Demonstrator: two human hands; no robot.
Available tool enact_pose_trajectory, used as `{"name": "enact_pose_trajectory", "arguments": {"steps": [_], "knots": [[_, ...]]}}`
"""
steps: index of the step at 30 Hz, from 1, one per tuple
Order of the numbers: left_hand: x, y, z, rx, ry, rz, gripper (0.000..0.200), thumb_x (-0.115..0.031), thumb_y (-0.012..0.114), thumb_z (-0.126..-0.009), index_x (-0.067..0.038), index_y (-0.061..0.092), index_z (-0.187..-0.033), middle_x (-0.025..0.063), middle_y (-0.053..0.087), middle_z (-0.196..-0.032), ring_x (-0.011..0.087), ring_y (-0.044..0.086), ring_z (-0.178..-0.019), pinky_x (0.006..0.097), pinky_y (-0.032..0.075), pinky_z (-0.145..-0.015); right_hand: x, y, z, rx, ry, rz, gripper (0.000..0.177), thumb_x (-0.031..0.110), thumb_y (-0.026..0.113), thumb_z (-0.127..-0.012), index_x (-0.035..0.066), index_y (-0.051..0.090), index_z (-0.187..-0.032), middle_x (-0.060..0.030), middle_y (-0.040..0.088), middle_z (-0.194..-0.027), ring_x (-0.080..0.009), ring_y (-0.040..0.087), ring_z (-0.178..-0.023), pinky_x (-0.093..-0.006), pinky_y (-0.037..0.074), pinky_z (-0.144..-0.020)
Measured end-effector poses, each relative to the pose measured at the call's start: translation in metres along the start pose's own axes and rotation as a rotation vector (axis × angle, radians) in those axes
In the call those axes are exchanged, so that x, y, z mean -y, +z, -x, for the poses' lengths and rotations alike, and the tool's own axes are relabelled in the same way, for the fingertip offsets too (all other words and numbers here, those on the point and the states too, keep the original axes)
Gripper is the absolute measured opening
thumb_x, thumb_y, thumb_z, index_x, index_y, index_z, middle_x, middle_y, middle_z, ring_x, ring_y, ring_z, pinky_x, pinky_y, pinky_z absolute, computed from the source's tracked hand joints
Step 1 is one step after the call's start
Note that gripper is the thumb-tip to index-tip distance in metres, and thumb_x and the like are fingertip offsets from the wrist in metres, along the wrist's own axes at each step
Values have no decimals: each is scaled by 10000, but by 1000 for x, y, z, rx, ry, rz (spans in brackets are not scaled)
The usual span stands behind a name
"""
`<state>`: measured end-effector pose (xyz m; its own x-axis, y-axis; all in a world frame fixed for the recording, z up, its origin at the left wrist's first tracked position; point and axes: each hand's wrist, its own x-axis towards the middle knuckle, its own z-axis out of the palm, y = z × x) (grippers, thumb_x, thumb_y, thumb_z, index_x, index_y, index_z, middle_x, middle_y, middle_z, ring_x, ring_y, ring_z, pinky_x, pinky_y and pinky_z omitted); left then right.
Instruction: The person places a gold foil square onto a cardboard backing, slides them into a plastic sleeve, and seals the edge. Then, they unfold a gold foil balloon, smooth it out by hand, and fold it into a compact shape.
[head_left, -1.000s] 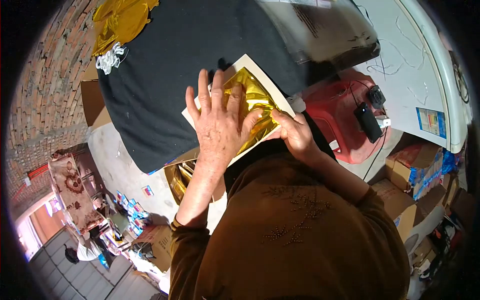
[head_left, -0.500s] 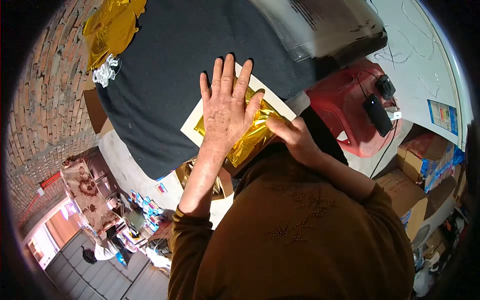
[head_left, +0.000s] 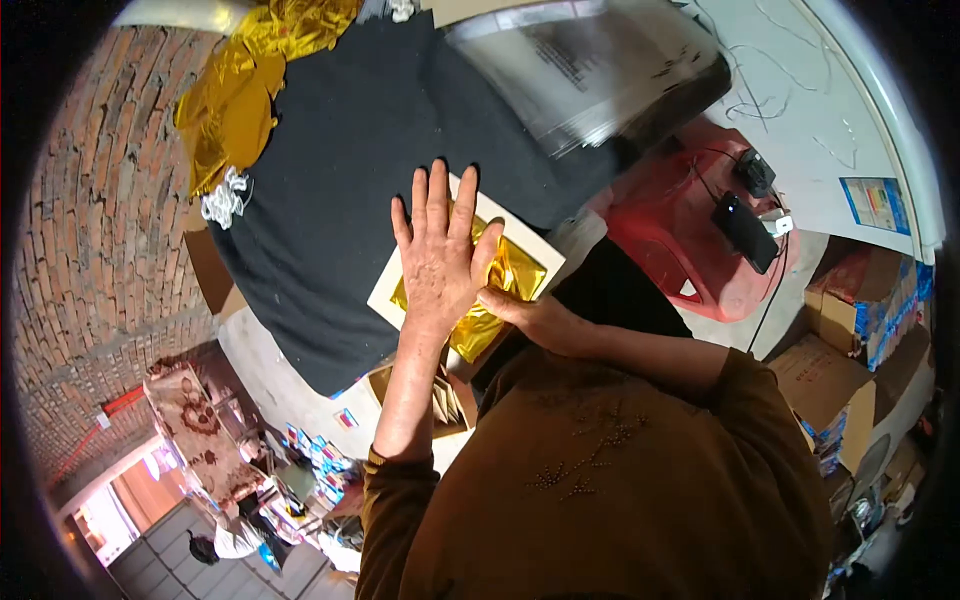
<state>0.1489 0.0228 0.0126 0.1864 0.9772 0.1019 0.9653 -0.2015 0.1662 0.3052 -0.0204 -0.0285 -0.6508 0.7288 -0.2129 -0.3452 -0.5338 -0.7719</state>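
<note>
A cream-rimmed rectangular piece, like a shallow box (head_left: pixel 536 237), lies at an angle on the black cloth (head_left: pixel 330 170). Shiny gold fabric (head_left: pixel 518 268) covers its inside and hangs over the near edge in creases. My left hand (head_left: pixel 437 265) presses flat across it, fingers stretched and spread over the far rim, thumb on the gold fabric. At the near edge, my right hand (head_left: pixel 545 322) is closed with its thumb on the gold fabric; its other fingers are mostly hidden.
More gold fabric (head_left: pixel 232 115) and white string (head_left: pixel 227 197) lie at the cloth's left edge. Clear plastic bags (head_left: pixel 590 75) are stacked at the far right. A red stool (head_left: pixel 660 235) carries a black phone (head_left: pixel 745 226). Cardboard boxes (head_left: pixel 820 375) stand at right; a person (head_left: pixel 236 540) is at lower left.
My right hand has slid left along the near edge, its thumb now close to my left hand. My left hand stays flat on the piece. The whole view has shifted somewhat.
</note>
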Motion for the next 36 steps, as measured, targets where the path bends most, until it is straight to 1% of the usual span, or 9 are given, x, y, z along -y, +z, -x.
{"name": "enact_pose_trajectory", "arguments": {"steps": [6,8,11,12,14,16,19,23,36], "knots": [[-3,-8,3,106,-10,163,767,-599,351,-1064,-131,207,-1654,176,133,-1717,364,61,-1595,578,12,-1260,-8,-5,8,-22,-40,9,417,276,535,-1087,12,532,-1410,-88,606,-1323,-180,566,-1216,-362,445,-1072],[-5,-11,2,102,-1,200,737,-574,389,-1067,-129,260,-1640,180,139,-1715,372,64,-1593,577,17,-1259,-11,-9,10,-35,-46,-19,398,266,538,-1083,16,549,-1393,-82,620,-1304,-176,572,-1200,-360,446,-1068],[-18,-37,-26,18,24,-90,703,-582,391,-1068,-155,325,-1622,166,169,-1711,346,90,-1594,543,23,-1271,-4,-11,11,-32,52,-69,391,277,531,-1083,16,565,-1372,-75,633,-1281,-167,580,-1171,-359,449,-1062],[-22,-43,-39,-45,64,-72,650,-514,501,-1051,-127,427,-1568,185,255,-1677,357,174,-1575,547,80,-1266,-6,-11,10,-34,58,-75,393,285,532,-1083,17,568,-1368,-73,633,-1279,-167,581,-1167,-358,450,-1061],[-35,-47,-70,-87,154,60,600,-427,595,-1021,-103,496,-1516,198,361,-1623,370,290,-1533,552,176,-1248,-14,-13,6,-41,73,-86,396,301,533,-1082,19,572,-1358,-70,633,-1274,-166,581,-1159,-357,451,-1060],[-49,-38,-101,-169,290,126,572,-301,724,-947,-80,569,-1451,188,469,-1554,372,434,-1447,492,347,-1188,-12,-11,3,-50,103,-86,418,330,553,-1075,25,562,-1361,-68,636,-1257,-158,577,-1152,-361,459,-1050],[-66,-2,-130,-200,386,169,556,-315,737,-930,-107,604,-1428,166,525,-1506,354,513,-1373,468,401,-1138,-6,-10,5,-74,97,-126,455,352,580,-1067,31,539,-1387,-65,639,-1255,-158,582,-1140,-368,477,-1031],[-67,15,-140,-271,407,73,432,-244,750,-914,-123,701,-1326,95,629,-1407,294,563,-1321,436,445,-1066,4,-14,7,-132,140,-125,457,339,605,-1057,30,536,-1385,-56,642,-1250,-156,589,-1130,-365,486,-1023],[-33,-20,-127,-224,288,477,284,-186,695,-969,-100,732,-1237,116,719,-1238,314,633,-1242,421,470,-1059,-2,-17,10,-147,109,-42,425,375,620,-1042,27,609,-1286,-30,659,-1172,-149,597,-1100,-353,489,-982]]}}
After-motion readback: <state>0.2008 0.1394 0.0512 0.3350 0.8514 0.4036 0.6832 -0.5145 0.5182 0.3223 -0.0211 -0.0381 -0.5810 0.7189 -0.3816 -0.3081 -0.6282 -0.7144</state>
